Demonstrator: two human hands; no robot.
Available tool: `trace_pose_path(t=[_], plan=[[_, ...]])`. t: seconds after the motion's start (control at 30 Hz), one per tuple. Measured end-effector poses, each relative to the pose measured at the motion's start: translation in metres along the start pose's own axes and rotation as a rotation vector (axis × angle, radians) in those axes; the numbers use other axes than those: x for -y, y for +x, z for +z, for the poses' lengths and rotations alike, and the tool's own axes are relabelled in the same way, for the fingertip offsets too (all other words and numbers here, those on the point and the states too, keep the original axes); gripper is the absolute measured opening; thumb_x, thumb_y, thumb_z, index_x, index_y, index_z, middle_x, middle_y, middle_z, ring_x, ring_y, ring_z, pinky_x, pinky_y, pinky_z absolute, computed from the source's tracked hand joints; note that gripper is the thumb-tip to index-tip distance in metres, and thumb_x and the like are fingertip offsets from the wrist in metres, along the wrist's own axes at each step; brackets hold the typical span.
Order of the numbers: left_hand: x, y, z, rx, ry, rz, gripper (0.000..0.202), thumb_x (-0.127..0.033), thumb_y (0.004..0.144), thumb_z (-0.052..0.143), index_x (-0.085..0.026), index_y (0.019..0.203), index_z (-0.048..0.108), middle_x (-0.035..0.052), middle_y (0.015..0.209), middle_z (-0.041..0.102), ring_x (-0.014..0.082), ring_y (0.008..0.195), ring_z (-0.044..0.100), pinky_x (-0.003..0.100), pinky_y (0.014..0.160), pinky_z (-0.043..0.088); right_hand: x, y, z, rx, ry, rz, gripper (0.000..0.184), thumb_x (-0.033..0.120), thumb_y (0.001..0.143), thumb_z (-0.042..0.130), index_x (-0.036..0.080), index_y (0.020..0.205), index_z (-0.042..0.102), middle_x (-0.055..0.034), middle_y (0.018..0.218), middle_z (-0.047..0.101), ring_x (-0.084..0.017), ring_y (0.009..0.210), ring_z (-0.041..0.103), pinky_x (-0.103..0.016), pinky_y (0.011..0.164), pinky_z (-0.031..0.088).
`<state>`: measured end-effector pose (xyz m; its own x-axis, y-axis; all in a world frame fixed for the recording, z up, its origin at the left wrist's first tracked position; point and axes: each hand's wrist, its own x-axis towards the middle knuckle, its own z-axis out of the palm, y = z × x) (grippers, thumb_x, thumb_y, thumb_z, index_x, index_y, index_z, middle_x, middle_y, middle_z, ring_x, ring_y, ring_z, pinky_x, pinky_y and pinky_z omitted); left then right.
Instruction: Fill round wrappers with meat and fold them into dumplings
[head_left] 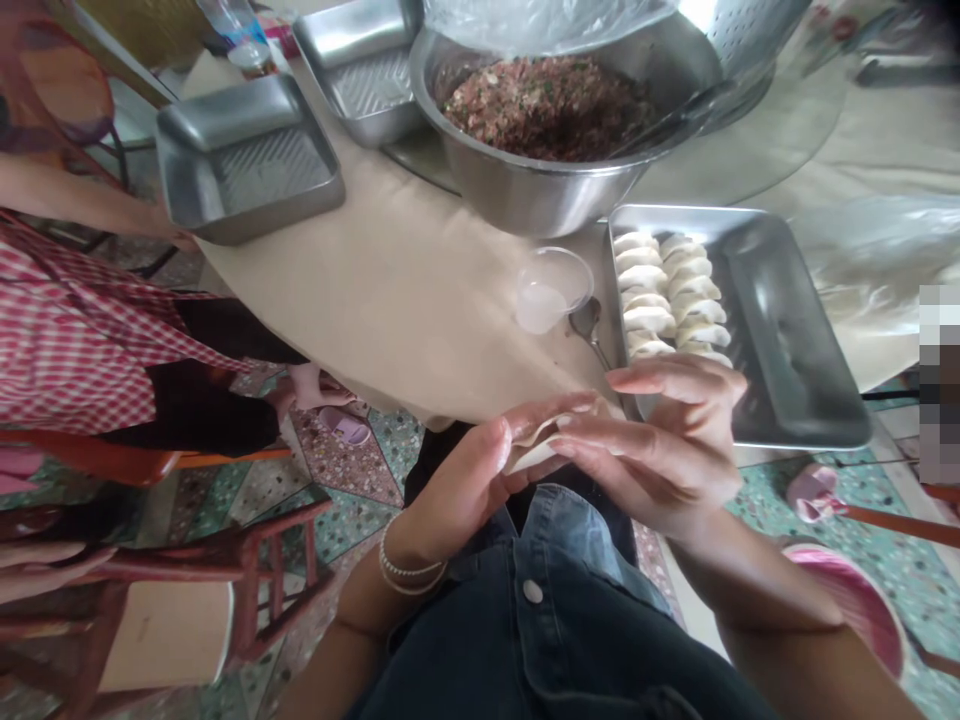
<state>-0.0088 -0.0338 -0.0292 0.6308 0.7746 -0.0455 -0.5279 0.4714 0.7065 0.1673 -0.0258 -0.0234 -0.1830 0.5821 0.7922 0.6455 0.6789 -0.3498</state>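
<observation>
A pale dumpling wrapper is folded between both my hands, held above my lap at the table's near edge. My left hand cups it from below with fingers closed along the fold. Over it from the right, my right hand pinches the wrapper's edge with thumb and fingers pressed together. Just beyond my right hand a metal tray holds two rows of finished dumplings. A big steel bowl of minced meat filling stands farther back.
A small plastic cup of water and a spoon lie left of the dumpling tray. Two empty metal trays sit at the back left. A person in a red checked top sits at left. Wooden stools stand on the floor.
</observation>
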Motion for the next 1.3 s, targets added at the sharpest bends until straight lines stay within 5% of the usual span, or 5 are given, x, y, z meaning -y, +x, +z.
trace_pose_path(t=[0.33, 0.6, 0.9, 1.07, 1.3], plan=[[-0.001, 0.01, 0.005, -0.134, -0.244, -0.095, 0.055, -0.056, 0.095, 0.036, -0.024, 0.137, 0.05, 0.0092, 0.142, 0.054, 0.0287, 0.135, 0.046, 0.048, 0.114, 0.034, 0.004, 0.005, 0.001, -0.013, -0.05, 0.01, 0.009, 0.022, 0.083, 0.069, 0.027, 0.09, 0.07, -0.001, 0.091, 0.061, -0.018, 0.093, 0.057, -0.037, 0.077, 0.043], [0.02, 0.012, 0.023, -0.177, -0.119, 0.266, 0.058, -0.06, 0.093, 0.03, -0.033, 0.143, 0.042, -0.0025, 0.156, 0.037, 0.0211, 0.148, 0.022, 0.041, 0.123, 0.018, 0.007, 0.007, 0.009, -0.076, -0.246, 0.056, 0.01, 0.024, 0.082, 0.072, 0.025, 0.091, 0.069, -0.0007, 0.086, 0.065, -0.02, 0.094, 0.058, -0.04, 0.082, 0.035], [0.019, 0.005, 0.014, -0.192, 0.136, 0.275, 0.049, -0.055, 0.095, 0.04, -0.03, 0.133, 0.056, 0.0032, 0.144, 0.053, 0.0268, 0.139, 0.041, 0.039, 0.113, 0.038, 0.008, 0.005, 0.004, -0.008, -0.306, -0.028, 0.008, 0.032, 0.088, 0.065, 0.024, 0.09, 0.066, -0.0006, 0.091, 0.064, -0.018, 0.1, 0.056, -0.037, 0.083, 0.034], [0.015, 0.005, 0.014, -0.179, 0.142, 0.281, 0.042, -0.049, 0.097, 0.037, -0.03, 0.124, 0.064, 0.0015, 0.135, 0.061, 0.0227, 0.13, 0.051, 0.033, 0.107, 0.044, 0.006, 0.009, -0.001, 0.035, -0.208, 0.038, 0.03, 0.031, 0.081, 0.073, 0.026, 0.108, 0.063, -0.005, 0.101, 0.06, -0.023, 0.105, 0.054, -0.042, 0.087, 0.038], [0.024, 0.011, 0.018, -0.206, -0.084, 0.229, 0.046, -0.048, 0.096, 0.042, -0.037, 0.14, 0.046, -0.0005, 0.146, 0.05, 0.0209, 0.139, 0.042, 0.037, 0.117, 0.032, 0.007, 0.011, 0.003, 0.018, -0.175, 0.048, 0.005, 0.025, 0.088, 0.063, 0.024, 0.088, 0.067, -0.0026, 0.082, 0.056, -0.021, 0.094, 0.057, -0.042, 0.081, 0.035]])
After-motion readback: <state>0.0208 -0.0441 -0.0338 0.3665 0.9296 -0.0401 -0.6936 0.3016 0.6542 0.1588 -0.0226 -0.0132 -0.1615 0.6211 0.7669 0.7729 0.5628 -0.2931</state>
